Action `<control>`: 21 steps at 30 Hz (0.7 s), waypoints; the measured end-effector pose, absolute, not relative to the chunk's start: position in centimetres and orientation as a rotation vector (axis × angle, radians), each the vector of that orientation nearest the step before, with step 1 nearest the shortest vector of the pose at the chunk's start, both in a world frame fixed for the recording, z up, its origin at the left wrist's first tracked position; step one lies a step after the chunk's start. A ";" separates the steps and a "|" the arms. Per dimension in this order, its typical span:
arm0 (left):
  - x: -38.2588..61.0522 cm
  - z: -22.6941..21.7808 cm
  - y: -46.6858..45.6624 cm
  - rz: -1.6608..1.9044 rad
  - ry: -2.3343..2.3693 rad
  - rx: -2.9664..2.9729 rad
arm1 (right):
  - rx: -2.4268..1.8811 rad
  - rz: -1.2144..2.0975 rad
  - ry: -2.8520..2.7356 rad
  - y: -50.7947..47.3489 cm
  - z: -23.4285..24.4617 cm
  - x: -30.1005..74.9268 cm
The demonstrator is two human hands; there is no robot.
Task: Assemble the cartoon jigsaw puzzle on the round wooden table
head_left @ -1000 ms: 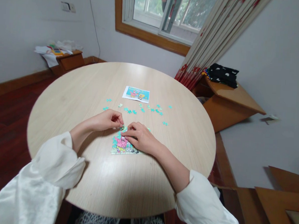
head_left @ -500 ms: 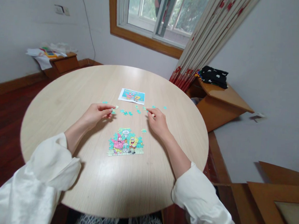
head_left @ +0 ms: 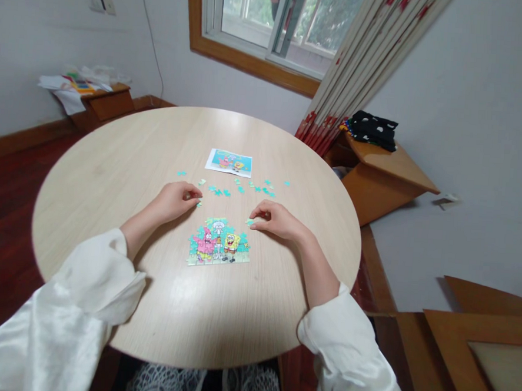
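A partly assembled jigsaw puzzle (head_left: 220,243) with cartoon figures lies flat on the round table (head_left: 209,316). Beyond its upper left corner, my left hand (head_left: 175,202) is closed in a pinch on a small green-and-yellow puzzle piece (head_left: 199,203). At the upper right corner, the thumb and index finger of my right hand (head_left: 277,220) close around a teal edge piece (head_left: 250,222). Loose teal pieces (head_left: 219,192) are scattered past both hands. Behind them rests a printed reference picture (head_left: 230,162) of the same scene.
Single loose pieces lie farther out, one at the left (head_left: 181,173) and one at the right (head_left: 287,183). Past the table stand a wooden cabinet (head_left: 376,185) with black cloth on top, a curtain (head_left: 361,66), and a low stand (head_left: 111,104) with papers.
My left hand has come back slightly toward the puzzle with its piece. My right hand has left the loose pieces and moved nearer, onto the piece by the puzzle's upper right corner.
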State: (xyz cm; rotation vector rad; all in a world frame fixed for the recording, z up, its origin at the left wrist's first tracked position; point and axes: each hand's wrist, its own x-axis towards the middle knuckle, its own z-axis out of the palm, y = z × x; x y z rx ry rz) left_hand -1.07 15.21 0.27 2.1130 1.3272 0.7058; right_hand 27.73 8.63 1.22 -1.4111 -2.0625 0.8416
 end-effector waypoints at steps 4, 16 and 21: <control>-0.4 0.6 14.5 0.814 1.292 2.160 | -1.437 0.892 -2.055 8.5 1.4 27.3; 1.7 0.5 12.5 0.449 0.833 2.225 | -1.290 1.246 -1.730 8.0 0.9 24.4; 1.5 0.1 12.6 0.453 0.815 2.235 | -1.330 1.127 -1.784 8.3 0.1 23.5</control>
